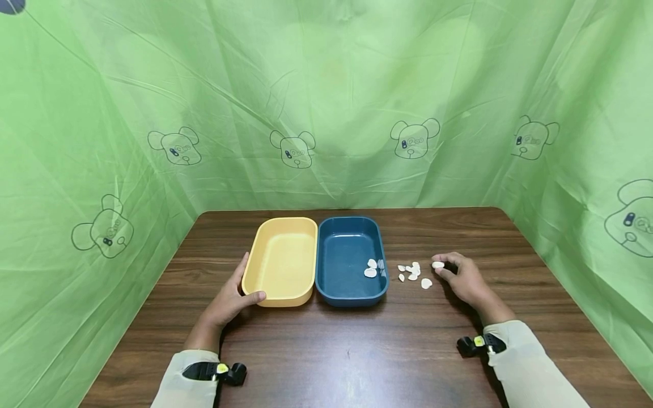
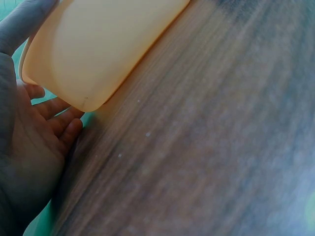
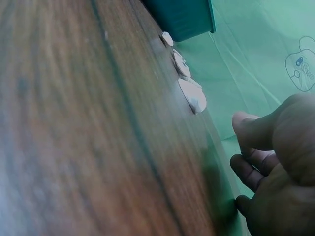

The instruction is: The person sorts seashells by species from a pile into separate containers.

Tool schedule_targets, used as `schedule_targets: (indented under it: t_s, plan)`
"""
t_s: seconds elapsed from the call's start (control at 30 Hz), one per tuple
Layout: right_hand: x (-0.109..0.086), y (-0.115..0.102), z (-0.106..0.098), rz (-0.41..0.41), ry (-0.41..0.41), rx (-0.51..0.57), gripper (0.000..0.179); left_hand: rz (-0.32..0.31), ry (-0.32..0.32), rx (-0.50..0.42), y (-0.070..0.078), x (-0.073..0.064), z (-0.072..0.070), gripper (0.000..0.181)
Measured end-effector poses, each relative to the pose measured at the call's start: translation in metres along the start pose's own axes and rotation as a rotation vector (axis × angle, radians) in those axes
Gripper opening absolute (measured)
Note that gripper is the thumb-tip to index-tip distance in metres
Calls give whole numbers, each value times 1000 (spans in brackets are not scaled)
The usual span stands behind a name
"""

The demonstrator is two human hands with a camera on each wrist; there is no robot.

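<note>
A yellow tray (image 1: 280, 260) stands at the left of the table, its corner held by my left hand (image 1: 229, 297). The thumb lies over the rim, and the other fingers reach along the outer side, seen also in the left wrist view. Against its right side is a blue tray (image 1: 347, 249), with a few flat white shell-like pieces (image 1: 370, 273) inside near its right wall. Right of it, my right hand (image 1: 464, 283) pinches one white piece (image 1: 437, 264) between thumb and index finger. In the right wrist view that piece is hidden behind the thumb.
Several loose white pieces (image 1: 413, 271) lie between the blue tray and the right hand, the nearest large one (image 3: 193, 96) by the fingers. The brown wooden table (image 1: 347, 351) ends at a green curtain (image 1: 347, 102) behind and at both sides.
</note>
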State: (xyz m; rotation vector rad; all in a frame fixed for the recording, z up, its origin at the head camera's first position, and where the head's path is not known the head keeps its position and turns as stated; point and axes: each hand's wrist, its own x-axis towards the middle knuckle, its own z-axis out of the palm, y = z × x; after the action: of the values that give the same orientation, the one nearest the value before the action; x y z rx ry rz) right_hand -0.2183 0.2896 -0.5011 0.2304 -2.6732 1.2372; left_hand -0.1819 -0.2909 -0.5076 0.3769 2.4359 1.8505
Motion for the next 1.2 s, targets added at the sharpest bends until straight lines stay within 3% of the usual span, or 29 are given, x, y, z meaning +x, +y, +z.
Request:
schedule_targets:
  t_s: [0.33,0.83,1.2]
  plan:
    - [4,-8,2,-62,14,53,20,-11,4,9,0,-1,0,120]
    - [14,-46,18,-96,22,108,20,-24,7,20,-1,0,-1,120]
    - [16,-72,23,-48,-21,165,26,-22,2,10,-3,1,0,120]
